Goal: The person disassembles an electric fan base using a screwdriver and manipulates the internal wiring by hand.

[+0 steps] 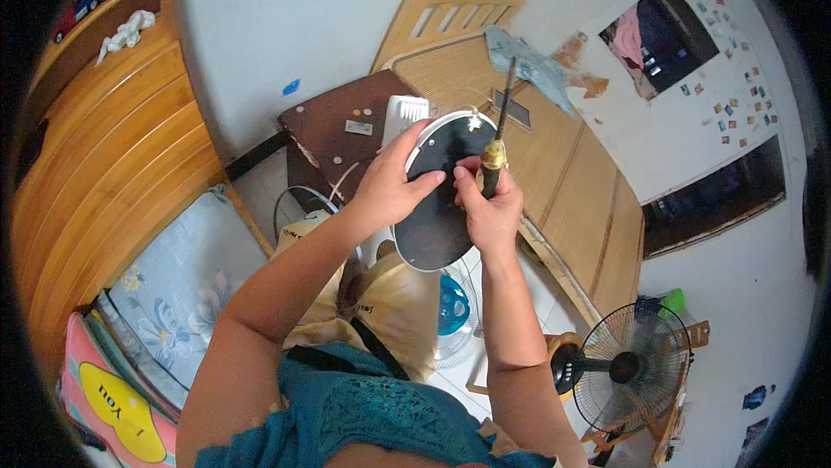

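A round base (pixel 437 221) with a black underside and a white rim is held up in front of me, its black face toward me. My left hand (pixel 389 182) is closed around its left edge, with the thumb lying on the black face. My right hand (pixel 493 208) grips a screwdriver (pixel 491 175) by its dark handle, which has a yellow collar. The long dark shaft points up and away, with the tip clear of the base. Fingers of the right hand rest against the black face. Small screw-like spots show near the rim.
Beyond the base stand a brown box (pixel 342 117) and a slatted wooden bed board (pixel 563 182). A blue fan blade in a white guard (pixel 452 305) lies on the floor below. At the right is a black standing fan (pixel 623 367); at the left, a bed with a blue floral sheet (pixel 186 282).
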Demonstrator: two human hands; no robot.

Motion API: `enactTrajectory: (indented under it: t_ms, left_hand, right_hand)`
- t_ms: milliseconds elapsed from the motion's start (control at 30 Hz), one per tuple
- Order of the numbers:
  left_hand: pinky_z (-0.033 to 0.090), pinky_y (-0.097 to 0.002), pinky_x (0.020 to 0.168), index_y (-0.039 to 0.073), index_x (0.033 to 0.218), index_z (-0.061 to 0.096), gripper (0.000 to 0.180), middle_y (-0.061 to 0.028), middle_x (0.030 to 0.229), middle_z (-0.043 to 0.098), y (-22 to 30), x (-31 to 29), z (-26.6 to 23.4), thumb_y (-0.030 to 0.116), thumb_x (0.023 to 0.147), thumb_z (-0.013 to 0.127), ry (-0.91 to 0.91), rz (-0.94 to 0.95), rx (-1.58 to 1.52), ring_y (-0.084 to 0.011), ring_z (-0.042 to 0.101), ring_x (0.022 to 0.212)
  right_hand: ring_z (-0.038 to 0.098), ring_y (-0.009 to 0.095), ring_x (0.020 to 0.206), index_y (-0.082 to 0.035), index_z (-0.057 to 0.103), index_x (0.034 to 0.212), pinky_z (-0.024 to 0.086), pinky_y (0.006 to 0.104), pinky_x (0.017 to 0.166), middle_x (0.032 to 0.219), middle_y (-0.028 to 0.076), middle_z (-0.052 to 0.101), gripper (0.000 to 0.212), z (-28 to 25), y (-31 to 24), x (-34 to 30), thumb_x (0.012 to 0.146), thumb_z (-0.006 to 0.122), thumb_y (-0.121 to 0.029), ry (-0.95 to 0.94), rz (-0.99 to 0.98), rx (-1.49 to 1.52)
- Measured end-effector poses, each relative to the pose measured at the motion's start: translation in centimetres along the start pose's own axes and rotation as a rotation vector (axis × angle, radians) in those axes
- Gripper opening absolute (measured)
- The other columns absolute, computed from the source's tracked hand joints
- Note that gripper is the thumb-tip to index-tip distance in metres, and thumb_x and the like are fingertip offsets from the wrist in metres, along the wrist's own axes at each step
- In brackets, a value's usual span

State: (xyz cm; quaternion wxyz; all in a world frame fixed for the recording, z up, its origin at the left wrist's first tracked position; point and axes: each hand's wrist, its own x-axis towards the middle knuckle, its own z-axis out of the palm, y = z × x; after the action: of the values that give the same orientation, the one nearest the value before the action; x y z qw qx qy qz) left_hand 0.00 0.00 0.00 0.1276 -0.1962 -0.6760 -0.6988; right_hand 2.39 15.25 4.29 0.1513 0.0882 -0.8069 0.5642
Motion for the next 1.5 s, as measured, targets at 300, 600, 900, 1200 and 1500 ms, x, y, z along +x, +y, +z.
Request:
enactTrajectory:
  t_ms: [300, 600, 900, 1200, 1500]
  left_hand:
    - [0.035, -0.0316, 0.099, 0.003, 0.131, 0.038, 0.059, -0.0144, 0.124, 0.05, 0.3, -1.4, 2.0, 0.001, 0.076, 0.062, 0.12, -0.045, 0.149, -0.023, 0.046, 0.119]
    - [0.035, -0.0357, 0.099, 0.003, 0.13, 0.038, 0.061, -0.0175, 0.124, 0.049, 0.0, -0.8, 2.4, 0.001, 0.073, 0.063, 0.134, 0.076, 0.176, -0.0308, 0.046, 0.118]
    - [0.035, -0.0357, 0.1, 0.001, 0.13, 0.037, 0.064, -0.0186, 0.125, 0.048, 0.4, -0.5, 2.4, 0.001, 0.072, 0.063, 0.105, 0.099, 0.166, -0.0315, 0.045, 0.118]
    - [0.037, -0.0349, 0.097, 0.002, 0.126, 0.04, 0.058, -0.0158, 0.121, 0.05, -0.5, -0.3, 2.9, 0.006, 0.074, 0.066, 0.112, 0.158, 0.127, -0.0284, 0.048, 0.114]
    - [0.039, -0.041, 0.09, 0.002, 0.116, 0.046, 0.049, -0.0185, 0.108, 0.054, 0.7, -0.1, 3.2, 0.003, 0.071, 0.065, 0.146, 0.172, 0.119, -0.0367, 0.05, 0.105]
  right_hand:
    - [0.059, 0.034, 0.076, -0.004, 0.06, 0.092, 0.047, 0.0381, 0.066, 0.084, 0.013, 0.059, 0.026, 1.8, -2.5, -0.1, 0.067, 0.067, -0.004, 0.093, -0.436, -0.572]
    - [0.058, 0.031, 0.073, -0.006, 0.06, 0.088, 0.047, 0.039, 0.062, 0.08, 0.011, 0.058, 0.032, 1.8, -3.3, 0.6, 0.057, 0.067, 0.001, 0.082, -0.667, -0.801]
    - [0.058, 0.029, 0.072, -0.007, 0.056, 0.088, 0.047, 0.0383, 0.06, 0.08, 0.01, 0.056, 0.034, -0.2, -4.3, 2.9, 0.056, 0.068, -0.006, -0.223, -0.832, -0.928]
    - [0.058, 0.029, 0.074, -0.007, 0.051, 0.082, 0.048, 0.0395, 0.06, 0.078, 0.01, 0.053, 0.026, -1.2, -6.6, 4.8, 0.061, 0.065, -0.012, -0.491, -0.918, -1.066]
    - [0.057, 0.031, 0.075, -0.006, 0.052, 0.084, 0.047, 0.0409, 0.06, 0.08, 0.011, 0.053, 0.023, -1.4, -6.1, 4.2, 0.063, 0.063, -0.008, -0.405, -0.806, -0.999]
